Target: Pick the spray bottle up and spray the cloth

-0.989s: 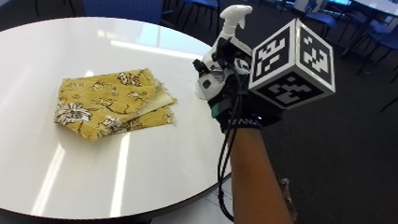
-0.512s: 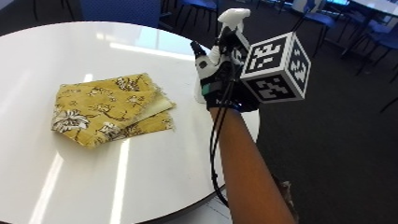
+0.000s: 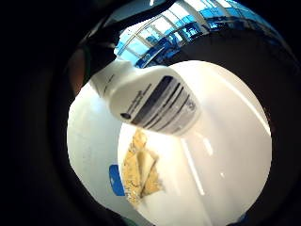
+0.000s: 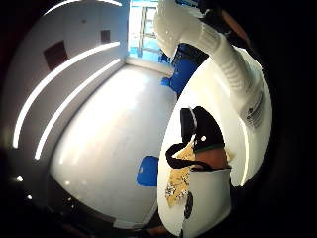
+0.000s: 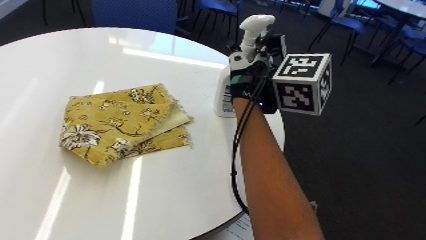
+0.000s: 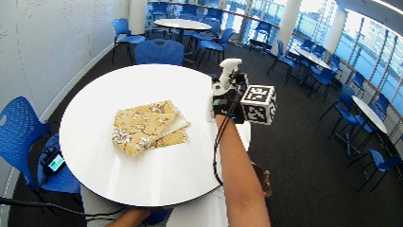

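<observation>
A white spray bottle (image 5: 223, 95) stands upright near the round white table's right edge, its trigger head (image 5: 255, 26) on top. My gloved right hand (image 5: 249, 82) grips it round the neck from the right. I cannot tell whether its base touches the table (image 5: 100, 55). A folded yellow floral cloth (image 5: 123, 125) lies flat to the left of the bottle, apart from it. The little finger side palm view has the bottle's labelled body (image 3: 150, 101) close by and the cloth (image 3: 138, 169) beyond it. The thumb side palm view shows the bottle's neck (image 4: 218, 49) and the cloth (image 4: 178, 183).
A blue chair (image 5: 136, 15) stands behind the table's far side, and more chairs and tables (image 6: 182, 23) fill the room beyond. The table's edge (image 5: 276, 125) runs just under my forearm. Dark floor (image 5: 373, 150) lies to the right.
My hand has turned a little at the wrist with the bottle still in its grip. The cloth lies as before.
</observation>
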The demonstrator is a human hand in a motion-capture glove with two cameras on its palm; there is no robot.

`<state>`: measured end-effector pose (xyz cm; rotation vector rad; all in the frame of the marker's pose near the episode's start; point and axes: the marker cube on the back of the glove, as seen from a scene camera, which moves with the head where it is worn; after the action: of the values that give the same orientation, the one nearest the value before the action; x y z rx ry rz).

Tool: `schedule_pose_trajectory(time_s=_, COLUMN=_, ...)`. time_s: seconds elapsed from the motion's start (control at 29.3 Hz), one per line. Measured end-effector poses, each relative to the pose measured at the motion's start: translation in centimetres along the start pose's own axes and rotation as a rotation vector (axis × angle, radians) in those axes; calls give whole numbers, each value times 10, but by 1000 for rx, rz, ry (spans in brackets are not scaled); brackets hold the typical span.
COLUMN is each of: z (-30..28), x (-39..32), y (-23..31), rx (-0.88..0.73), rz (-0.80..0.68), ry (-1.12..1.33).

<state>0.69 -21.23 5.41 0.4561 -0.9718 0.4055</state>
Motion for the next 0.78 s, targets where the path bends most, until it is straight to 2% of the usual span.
schedule_pose_trajectory(time_s=0.17, z=-1, x=4, y=-13, rx=37, rz=26, ry=4)
schedule_pose_trajectory(time_s=0.78, z=6, x=25, y=-41, rx=-9, rz=162, ry=-96)
